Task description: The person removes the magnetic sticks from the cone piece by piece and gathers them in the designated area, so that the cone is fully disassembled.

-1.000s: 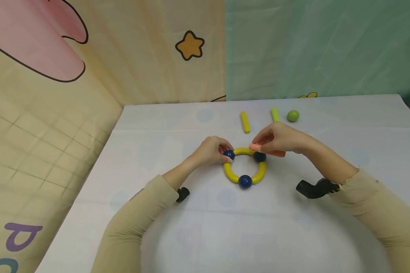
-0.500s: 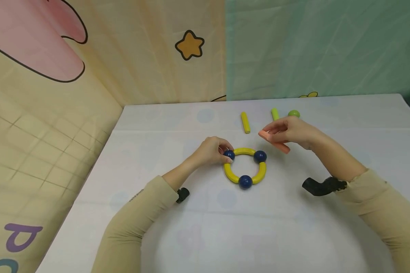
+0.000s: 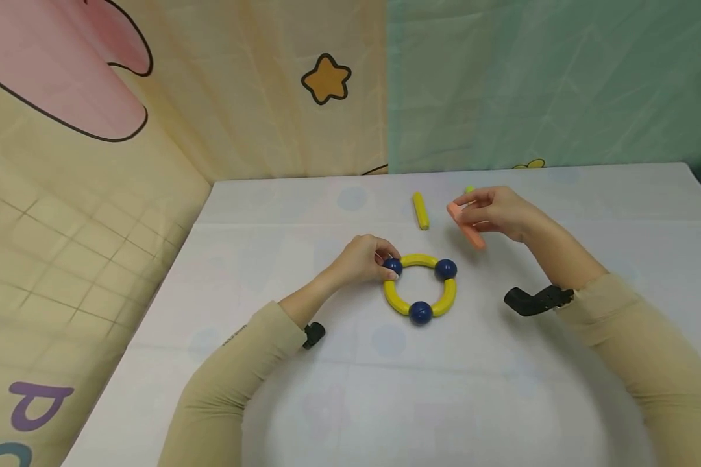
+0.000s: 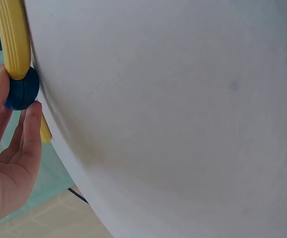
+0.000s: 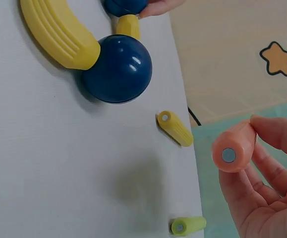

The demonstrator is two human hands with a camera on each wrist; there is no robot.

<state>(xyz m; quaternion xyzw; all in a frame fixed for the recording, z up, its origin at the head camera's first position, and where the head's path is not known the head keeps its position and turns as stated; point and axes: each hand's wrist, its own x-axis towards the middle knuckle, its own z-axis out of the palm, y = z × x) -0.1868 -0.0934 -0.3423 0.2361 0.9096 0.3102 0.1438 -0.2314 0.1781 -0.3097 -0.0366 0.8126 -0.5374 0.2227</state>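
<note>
On the table lies a ring made of curved yellow rods (image 3: 396, 299) joined by blue balls (image 3: 420, 313). My left hand (image 3: 361, 261) pinches the blue ball at the ring's upper left; the left wrist view shows thumb and fingers about that ball (image 4: 23, 91). Right of the ring and farther back, my right hand (image 3: 499, 213) holds an orange rod (image 3: 466, 227) above the table. In the right wrist view this rod (image 5: 232, 148) shows a round silver disc at its end, with thumb and fingers pinching its side.
A straight yellow rod (image 3: 420, 211) lies behind the ring. A light green rod (image 3: 470, 189) is mostly hidden behind the right hand in the head view, but shows in the right wrist view. A patterned curtain (image 3: 257, 91) hangs beyond the table's back edge.
My right hand has carried the orange rod away from the ring's upper-right ball, toward the back. The green ball is now hidden behind that hand. My left hand and the ring have stayed put.
</note>
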